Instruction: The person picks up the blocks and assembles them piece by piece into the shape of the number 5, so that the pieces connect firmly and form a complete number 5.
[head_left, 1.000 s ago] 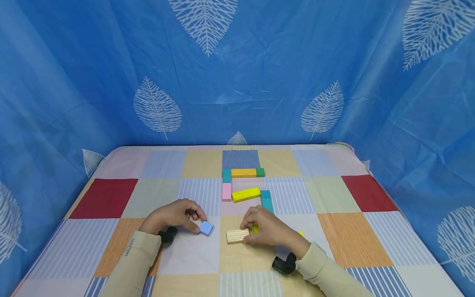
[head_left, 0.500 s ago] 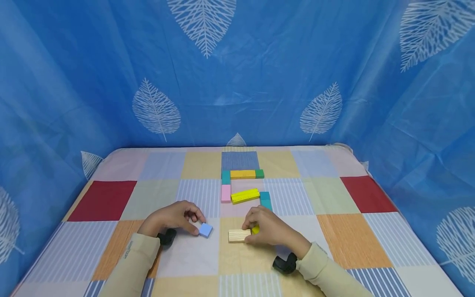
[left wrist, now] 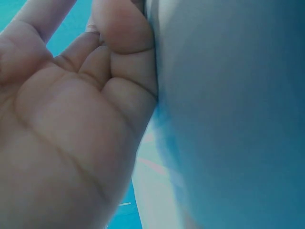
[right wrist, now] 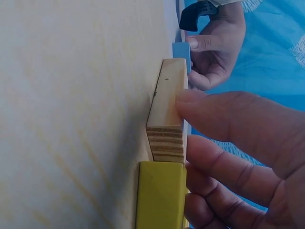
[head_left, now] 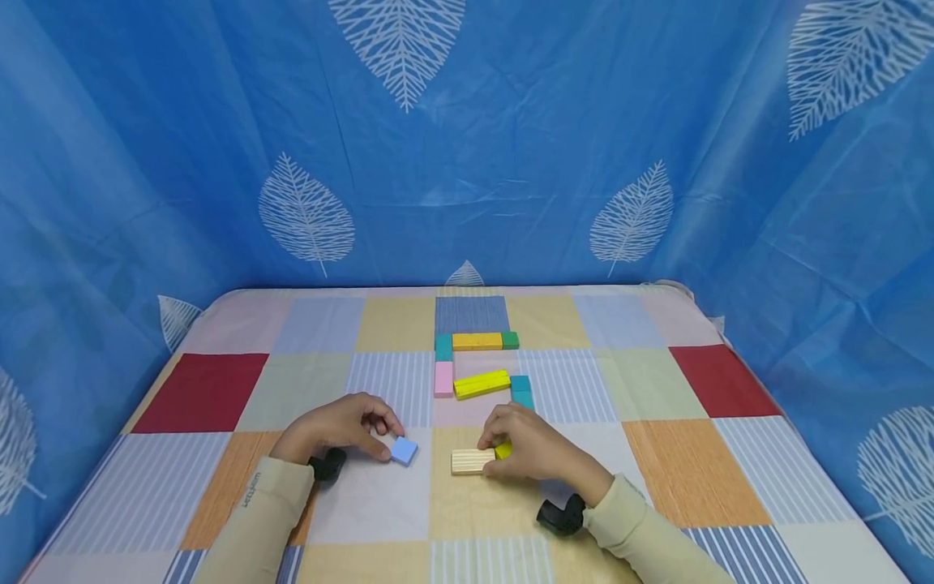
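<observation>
My left hand (head_left: 343,426) pinches a small light-blue block (head_left: 404,451) between thumb and fingers, left of the middle of the table. In the left wrist view the palm (left wrist: 71,124) fills the left side and the block is hidden. Right of the blue block, my right hand (head_left: 536,448) holds a plain wooden block (head_left: 469,462) by its right end. The right wrist view shows the thumb on the wooden block (right wrist: 167,95) and fingers behind. Its near end meets a yellow block (right wrist: 162,195), which is partly covered by the right hand in the head view.
Farther back lie a teal block (head_left: 443,347), an orange-yellow block (head_left: 477,341), a green block (head_left: 510,341), a pink block (head_left: 443,380), a slanted yellow block (head_left: 481,384) and teal pieces (head_left: 521,389). A patchwork cloth covers the table; blue curtains (head_left: 467,162) surround it.
The right hand has shifted the wooden block slightly right, straightening it against the yellow block under that hand. The left hand keeps its pinch on the blue block, almost unmoved.
</observation>
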A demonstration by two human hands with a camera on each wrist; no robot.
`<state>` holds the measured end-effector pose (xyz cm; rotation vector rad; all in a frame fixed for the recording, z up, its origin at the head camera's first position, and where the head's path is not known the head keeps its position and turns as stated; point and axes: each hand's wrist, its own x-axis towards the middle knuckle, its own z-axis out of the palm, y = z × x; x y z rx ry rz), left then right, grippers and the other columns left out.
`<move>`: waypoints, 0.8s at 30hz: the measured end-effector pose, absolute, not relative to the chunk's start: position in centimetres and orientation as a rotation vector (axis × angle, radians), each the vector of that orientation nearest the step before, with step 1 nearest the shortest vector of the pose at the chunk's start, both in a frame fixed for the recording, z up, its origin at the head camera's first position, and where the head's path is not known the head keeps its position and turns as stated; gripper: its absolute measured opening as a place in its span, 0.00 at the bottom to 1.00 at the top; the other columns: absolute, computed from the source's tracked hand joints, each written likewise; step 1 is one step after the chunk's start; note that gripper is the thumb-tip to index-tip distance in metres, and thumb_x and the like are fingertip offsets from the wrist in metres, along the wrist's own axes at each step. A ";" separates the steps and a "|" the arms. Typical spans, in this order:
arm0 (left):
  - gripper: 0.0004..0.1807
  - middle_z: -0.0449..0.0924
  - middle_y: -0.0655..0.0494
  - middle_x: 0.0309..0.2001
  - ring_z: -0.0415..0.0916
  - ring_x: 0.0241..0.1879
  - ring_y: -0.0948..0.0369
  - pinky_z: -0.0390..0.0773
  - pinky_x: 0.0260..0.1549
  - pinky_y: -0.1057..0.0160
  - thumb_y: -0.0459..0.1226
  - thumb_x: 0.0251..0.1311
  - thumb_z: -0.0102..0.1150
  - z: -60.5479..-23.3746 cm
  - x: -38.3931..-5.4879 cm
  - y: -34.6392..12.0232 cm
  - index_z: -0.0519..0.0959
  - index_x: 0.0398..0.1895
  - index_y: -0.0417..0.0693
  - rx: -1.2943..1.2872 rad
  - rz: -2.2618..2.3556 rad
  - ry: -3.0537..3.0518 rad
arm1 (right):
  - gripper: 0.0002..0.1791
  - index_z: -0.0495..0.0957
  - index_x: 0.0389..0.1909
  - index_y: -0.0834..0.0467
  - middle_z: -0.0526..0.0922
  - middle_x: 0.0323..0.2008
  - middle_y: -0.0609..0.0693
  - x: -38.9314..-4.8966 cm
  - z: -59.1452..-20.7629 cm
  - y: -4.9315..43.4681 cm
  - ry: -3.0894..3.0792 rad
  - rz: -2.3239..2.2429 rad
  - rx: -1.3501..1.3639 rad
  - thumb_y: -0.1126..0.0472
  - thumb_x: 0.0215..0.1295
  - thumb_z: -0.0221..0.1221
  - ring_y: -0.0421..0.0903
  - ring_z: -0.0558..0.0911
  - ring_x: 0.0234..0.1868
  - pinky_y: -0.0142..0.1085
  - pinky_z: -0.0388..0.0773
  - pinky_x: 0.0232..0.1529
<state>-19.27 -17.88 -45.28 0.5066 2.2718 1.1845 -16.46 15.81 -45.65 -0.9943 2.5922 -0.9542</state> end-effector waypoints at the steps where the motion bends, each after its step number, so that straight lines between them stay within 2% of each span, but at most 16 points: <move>1: 0.13 0.76 0.55 0.32 0.70 0.37 0.55 0.68 0.35 0.65 0.26 0.53 0.81 -45.3 -19.3 -17.9 0.90 0.41 0.41 0.510 1.183 2.273 | 0.11 0.90 0.40 0.56 0.80 0.40 0.39 -16.5 -45.6 15.8 2.591 -0.953 -0.994 0.61 0.59 0.80 0.38 0.78 0.43 0.39 0.79 0.50; 12: 0.13 0.76 0.55 0.32 0.69 0.36 0.56 0.68 0.35 0.64 0.26 0.53 0.80 -45.2 -19.3 -17.9 0.91 0.41 0.41 0.502 1.183 2.271 | 0.09 0.90 0.40 0.56 0.82 0.40 0.40 -16.6 -45.3 16.0 2.577 -0.983 -1.003 0.61 0.62 0.79 0.38 0.79 0.43 0.38 0.79 0.50; 16: 0.12 0.76 0.55 0.32 0.69 0.36 0.56 0.67 0.35 0.65 0.25 0.53 0.80 -45.1 -19.3 -17.9 0.91 0.41 0.40 0.507 1.178 2.272 | 0.07 0.90 0.43 0.59 0.84 0.43 0.44 -16.9 -45.0 16.6 2.515 -1.062 -1.046 0.62 0.67 0.75 0.42 0.85 0.45 0.38 0.82 0.51; 20: 0.12 0.76 0.56 0.32 0.69 0.36 0.56 0.68 0.35 0.65 0.26 0.53 0.80 -45.0 -19.3 -17.9 0.90 0.42 0.40 0.512 1.172 2.272 | 0.06 0.89 0.47 0.61 0.86 0.46 0.50 -17.3 -44.6 17.6 2.451 -1.173 -1.087 0.66 0.73 0.69 0.48 0.84 0.47 0.41 0.83 0.52; 24: 0.13 0.76 0.55 0.32 0.69 0.37 0.56 0.68 0.36 0.65 0.26 0.53 0.80 -45.1 -19.2 -17.9 0.90 0.42 0.40 0.498 1.183 2.266 | 0.07 0.88 0.49 0.64 0.87 0.47 0.56 -17.7 -44.4 18.7 2.409 -1.267 -1.095 0.69 0.75 0.65 0.43 0.80 0.42 0.39 0.81 0.47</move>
